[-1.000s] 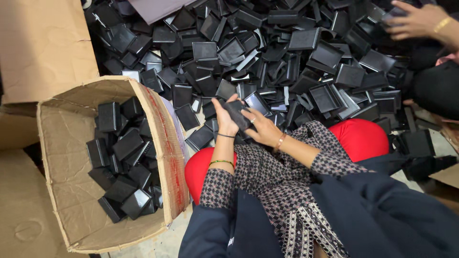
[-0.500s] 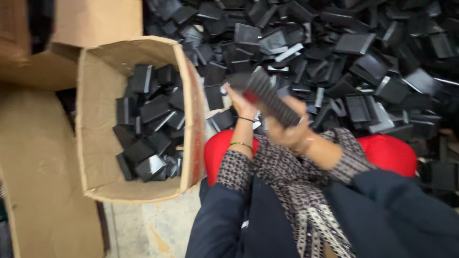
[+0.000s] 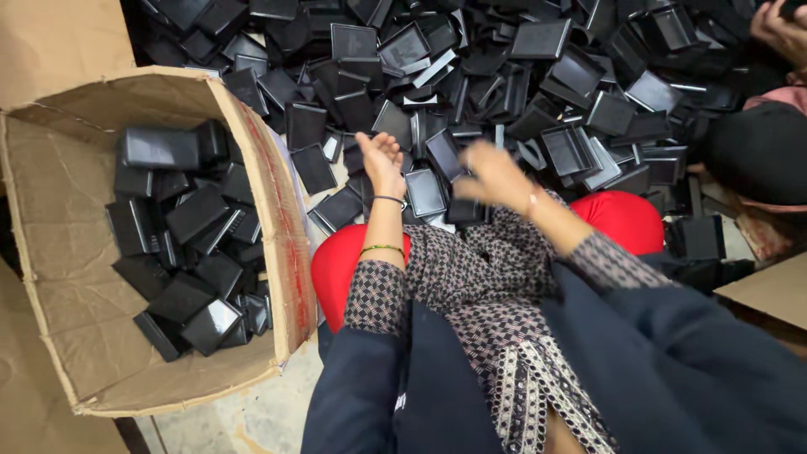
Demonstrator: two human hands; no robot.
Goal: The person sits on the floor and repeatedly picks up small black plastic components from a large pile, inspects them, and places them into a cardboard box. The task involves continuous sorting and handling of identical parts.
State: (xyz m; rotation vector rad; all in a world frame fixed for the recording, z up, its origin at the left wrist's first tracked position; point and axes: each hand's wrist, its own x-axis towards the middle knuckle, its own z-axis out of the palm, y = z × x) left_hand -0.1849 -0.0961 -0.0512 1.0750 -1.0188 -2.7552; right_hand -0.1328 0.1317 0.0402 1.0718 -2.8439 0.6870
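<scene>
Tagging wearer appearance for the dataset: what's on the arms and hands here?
Both arms wear sleeves with a small dark-and-pale checked print, over navy cloth. The left hand has a thin dark band at the wrist and a green bangle below it. The right hand is motion-blurred, with a slim pale bracelet. No gloves.

A pale, stained floor (image 3: pixel 252 416) shows at the bottom centre of the frame. On it rest an open cardboard box (image 3: pixel 92 370) at left, a heap of black plastic trays (image 3: pixel 504 76) across the top, and perhaps flattened cardboard (image 3: pixel 769 290) at right
</scene>
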